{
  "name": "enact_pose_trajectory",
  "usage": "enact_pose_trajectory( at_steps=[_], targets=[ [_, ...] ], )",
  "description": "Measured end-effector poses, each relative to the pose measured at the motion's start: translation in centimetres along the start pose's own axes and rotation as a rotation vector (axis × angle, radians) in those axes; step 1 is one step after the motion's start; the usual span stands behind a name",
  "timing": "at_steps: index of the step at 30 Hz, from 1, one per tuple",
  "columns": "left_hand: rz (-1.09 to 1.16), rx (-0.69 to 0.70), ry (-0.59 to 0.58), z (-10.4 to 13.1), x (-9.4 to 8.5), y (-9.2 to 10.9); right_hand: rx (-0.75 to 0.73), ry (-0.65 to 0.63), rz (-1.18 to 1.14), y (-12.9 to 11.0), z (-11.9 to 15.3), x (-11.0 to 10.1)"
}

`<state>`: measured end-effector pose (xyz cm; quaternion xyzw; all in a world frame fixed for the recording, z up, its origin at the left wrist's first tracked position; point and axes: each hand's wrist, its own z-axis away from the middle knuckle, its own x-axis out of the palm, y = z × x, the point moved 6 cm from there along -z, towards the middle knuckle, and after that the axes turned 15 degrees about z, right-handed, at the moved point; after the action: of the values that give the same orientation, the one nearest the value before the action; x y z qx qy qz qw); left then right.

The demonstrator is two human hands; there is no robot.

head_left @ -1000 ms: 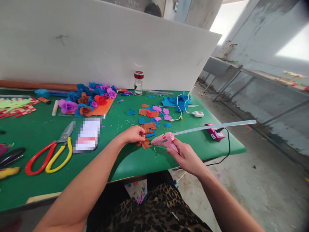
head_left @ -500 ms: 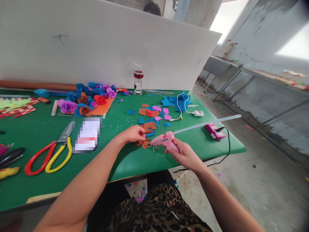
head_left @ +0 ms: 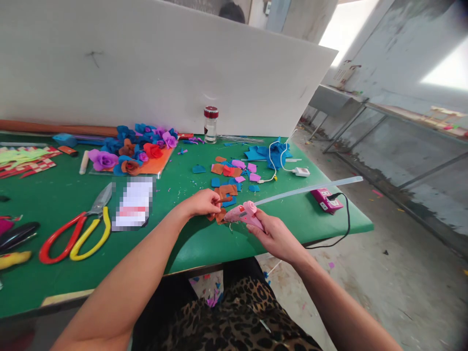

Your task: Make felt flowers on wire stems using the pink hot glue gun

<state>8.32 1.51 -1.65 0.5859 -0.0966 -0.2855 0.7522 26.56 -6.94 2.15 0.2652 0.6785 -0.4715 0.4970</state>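
My right hand [head_left: 272, 233] is wrapped round the handle of a pink hot glue gun [head_left: 242, 213]. A long clear glue stick [head_left: 310, 191] juts from the gun's back toward the right. The nozzle points left, close to my left hand [head_left: 205, 203], whose fingers are pinched on a small brown paper piece [head_left: 225, 199], partly hidden by the fingers. Under and beside these fingers lie more brown paper petals [head_left: 229, 189]. Just beyond are cut petals in blue, pink [head_left: 239, 164] and red [head_left: 228, 171].
Scissors [head_left: 95, 210] with red and yellow handles lie left, beside a blurred-out sheet [head_left: 133, 202]. Paper flowers [head_left: 131, 151] cluster behind them. A lidded glass jar [head_left: 211, 126] stands by the white board [head_left: 175, 73]. On the right sit a white charger [head_left: 301, 171] and a purple power socket [head_left: 326, 201].
The glue gun has moved slightly left and tilted in my right hand, bringing its nozzle closer to the brown paper. My left hand stays almost in place.
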Motion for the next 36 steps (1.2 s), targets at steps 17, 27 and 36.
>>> enact_pose_trajectory(
  at_steps=[17,27,36],
  targets=[
    [-0.001,0.007,-0.009,-0.1,0.0,0.0,0.0,0.015,-0.003,-0.3,0.2,-0.8],
    [-0.002,0.005,-0.016,-0.2,-0.1,-0.3,0.005,-0.023,0.011,-0.6,-0.2,-0.1],
    [0.036,0.013,-0.017,-0.2,0.1,-0.1,0.037,0.017,-0.052,0.6,0.3,-1.1]
  ],
)
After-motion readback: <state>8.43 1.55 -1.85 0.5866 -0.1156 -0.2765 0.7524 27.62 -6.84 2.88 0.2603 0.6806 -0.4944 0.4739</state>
